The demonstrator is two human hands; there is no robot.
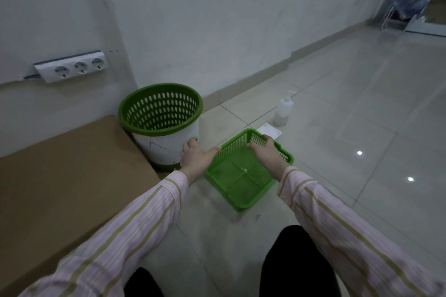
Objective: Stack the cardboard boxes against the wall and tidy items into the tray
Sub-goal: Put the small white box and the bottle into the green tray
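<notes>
Far left, a flat cardboard box (72, 176) lies against the wall under a power strip (71, 66). Next, the green-rimmed wastebasket (166, 144), only perforated wall showing inside. The left hand (195, 158) is spread flat, its thumb touching the corner of the green mesh tray (243, 207) on the floor tiles. The tray's whole mesh bottom is on view. The right hand (266, 152) curls over its far rim, gripping. Beyond sit a white card (271, 132) and a plastic bottle (284, 111).

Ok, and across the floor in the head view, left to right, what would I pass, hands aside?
cardboard box → green wastebasket → green tray → clear plastic bottles by the doorway
</notes>
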